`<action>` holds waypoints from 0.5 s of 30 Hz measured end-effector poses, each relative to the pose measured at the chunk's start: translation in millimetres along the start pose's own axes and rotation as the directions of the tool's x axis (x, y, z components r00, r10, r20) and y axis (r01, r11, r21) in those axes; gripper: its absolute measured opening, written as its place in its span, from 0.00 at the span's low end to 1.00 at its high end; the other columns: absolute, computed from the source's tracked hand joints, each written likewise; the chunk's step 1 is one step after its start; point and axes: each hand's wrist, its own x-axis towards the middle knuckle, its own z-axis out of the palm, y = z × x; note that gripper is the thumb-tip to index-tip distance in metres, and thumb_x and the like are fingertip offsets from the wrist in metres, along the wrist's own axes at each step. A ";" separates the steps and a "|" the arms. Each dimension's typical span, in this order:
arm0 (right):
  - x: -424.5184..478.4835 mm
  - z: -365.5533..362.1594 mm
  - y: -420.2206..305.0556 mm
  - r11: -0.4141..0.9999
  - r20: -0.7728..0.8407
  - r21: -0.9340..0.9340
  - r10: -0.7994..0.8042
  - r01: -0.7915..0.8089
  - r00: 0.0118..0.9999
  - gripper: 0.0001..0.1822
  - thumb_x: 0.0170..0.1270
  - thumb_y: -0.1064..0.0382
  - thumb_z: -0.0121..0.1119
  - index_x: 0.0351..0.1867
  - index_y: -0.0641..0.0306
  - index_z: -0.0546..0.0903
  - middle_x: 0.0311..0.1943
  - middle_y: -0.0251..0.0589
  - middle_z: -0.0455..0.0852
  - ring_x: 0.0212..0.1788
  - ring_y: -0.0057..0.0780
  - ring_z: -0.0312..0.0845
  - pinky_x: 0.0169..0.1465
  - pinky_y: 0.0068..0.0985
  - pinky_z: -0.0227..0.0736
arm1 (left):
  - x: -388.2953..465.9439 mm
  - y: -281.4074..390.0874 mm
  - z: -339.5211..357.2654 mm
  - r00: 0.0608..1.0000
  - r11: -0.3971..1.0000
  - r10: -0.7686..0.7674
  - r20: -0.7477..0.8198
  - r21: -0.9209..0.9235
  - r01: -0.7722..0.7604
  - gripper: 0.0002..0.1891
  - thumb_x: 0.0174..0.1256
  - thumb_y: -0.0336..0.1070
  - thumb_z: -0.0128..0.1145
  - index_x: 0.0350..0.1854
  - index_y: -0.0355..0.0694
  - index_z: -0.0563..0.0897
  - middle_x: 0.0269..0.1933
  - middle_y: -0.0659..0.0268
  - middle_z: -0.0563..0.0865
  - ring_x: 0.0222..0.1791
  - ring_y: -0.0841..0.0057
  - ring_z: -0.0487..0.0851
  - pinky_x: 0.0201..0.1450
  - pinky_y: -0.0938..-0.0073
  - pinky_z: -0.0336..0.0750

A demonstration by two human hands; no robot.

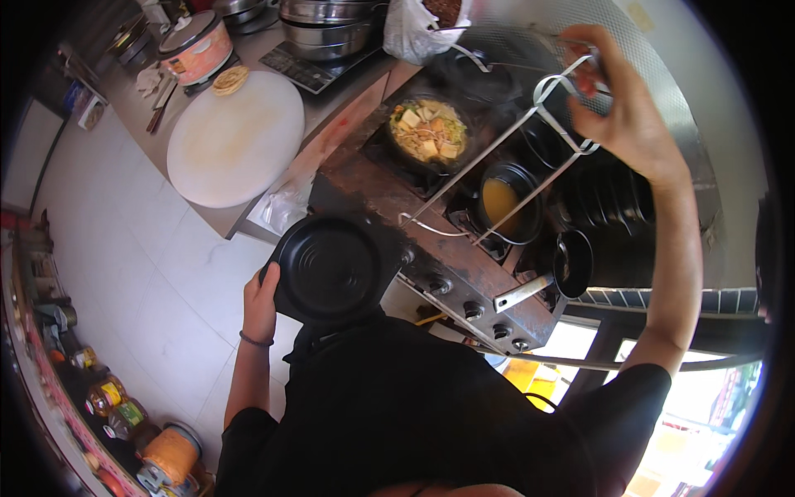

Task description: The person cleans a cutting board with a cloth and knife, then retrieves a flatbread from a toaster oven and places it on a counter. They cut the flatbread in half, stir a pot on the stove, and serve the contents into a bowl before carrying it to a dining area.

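Observation:
My left hand [262, 304] grips the edge of a black tray [329, 267] with a round recess, held beside the stove's front edge. Nothing lies in the recess. Raised over the stove's back right, my right hand [627, 124] holds a metal wire pot clamp [559, 127]. Its two long rods slant down across the burners, and its curved lower end is near the stove's front. A black pot [428, 132] of tofu, greens and broth sits on one burner, left of the rods. Behind them, a second black pot [506, 202] holds yellowish liquid.
A small pan [572, 264] points its metal handle toward the stove front, above several knobs [473, 310]. To the left, a round white cutting board [236, 140] carries flatbread [230, 81]. Beyond are a rice cooker [195, 50], steel pots [326, 31] and a plastic bag [422, 31].

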 end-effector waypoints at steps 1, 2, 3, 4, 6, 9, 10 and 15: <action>11.3 14.0 -2.9 0.999 0.039 0.022 -0.032 0.031 0.999 0.31 0.47 0.80 0.54 0.57 0.62 0.69 0.42 0.33 0.73 0.35 0.20 0.63 0.47 0.17 0.67 | -4.5 -2.3 -4.9 1.000 1.000 -0.010 -0.024 -0.014 0.010 0.19 0.73 0.45 0.49 0.42 0.29 0.80 0.38 0.69 0.82 0.38 0.84 0.75 0.46 0.82 0.69; 23.8 28.0 -8.6 0.997 0.058 0.011 -0.076 0.075 0.995 0.30 0.48 0.80 0.54 0.57 0.62 0.68 0.41 0.34 0.74 0.36 0.21 0.64 0.47 0.18 0.67 | -9.9 -3.0 -10.5 0.999 1.000 -0.014 -0.048 -0.015 0.013 0.19 0.73 0.45 0.49 0.42 0.29 0.80 0.38 0.69 0.82 0.38 0.84 0.75 0.45 0.82 0.69; 35.5 40.0 -10.9 0.995 0.105 -0.006 -0.098 0.099 0.990 0.30 0.47 0.80 0.55 0.56 0.63 0.68 0.44 0.37 0.74 0.38 0.25 0.68 0.47 0.23 0.69 | -16.0 -2.6 -16.3 0.997 1.000 -0.017 -0.070 -0.016 0.016 0.19 0.73 0.45 0.49 0.41 0.29 0.80 0.37 0.69 0.82 0.38 0.84 0.74 0.45 0.82 0.69; 45.6 53.3 -5.2 0.986 0.122 -0.027 -0.160 0.165 0.980 0.30 0.47 0.79 0.56 0.56 0.63 0.68 0.46 0.39 0.74 0.39 0.29 0.71 0.47 0.25 0.70 | -20.1 -3.7 -21.3 0.996 1.000 -0.020 -0.084 -0.015 0.019 0.19 0.73 0.46 0.49 0.41 0.30 0.80 0.37 0.69 0.82 0.37 0.84 0.74 0.45 0.82 0.69; 64.6 79.1 10.7 0.970 0.177 -0.058 -0.224 0.238 0.958 0.29 0.46 0.77 0.59 0.55 0.63 0.67 0.48 0.44 0.73 0.41 0.38 0.74 0.47 0.30 0.72 | -26.1 -10.5 -33.6 0.991 0.999 -0.042 -0.130 0.001 0.043 0.20 0.72 0.46 0.49 0.40 0.29 0.80 0.36 0.68 0.82 0.37 0.85 0.74 0.44 0.82 0.69; 81.8 108.2 28.1 0.970 0.291 -0.098 -0.186 0.222 0.939 0.30 0.46 0.74 0.61 0.54 0.65 0.66 0.50 0.52 0.73 0.44 0.49 0.78 0.48 0.37 0.75 | -36.2 -11.3 -42.2 0.983 0.997 -0.066 -0.173 0.017 0.070 0.20 0.72 0.47 0.49 0.39 0.29 0.79 0.35 0.69 0.81 0.36 0.85 0.73 0.43 0.82 0.68; 85.9 117.7 33.2 0.974 0.328 -0.117 -0.144 0.192 0.933 0.30 0.46 0.74 0.61 0.54 0.65 0.66 0.50 0.52 0.73 0.45 0.50 0.78 0.48 0.36 0.75 | -40.0 -5.9 -41.7 0.977 0.997 -0.072 -0.198 0.022 0.078 0.20 0.72 0.47 0.49 0.39 0.29 0.79 0.35 0.69 0.81 0.36 0.85 0.73 0.43 0.82 0.68; 85.5 129.5 57.1 0.990 0.286 -0.051 -0.114 0.134 0.951 0.25 0.46 0.75 0.58 0.50 0.66 0.70 0.43 0.47 0.77 0.37 0.38 0.78 0.42 0.29 0.77 | -40.8 -12.1 -56.4 0.969 0.995 -0.079 -0.235 0.046 0.093 0.22 0.72 0.48 0.49 0.41 0.28 0.79 0.37 0.67 0.81 0.37 0.83 0.74 0.43 0.81 0.69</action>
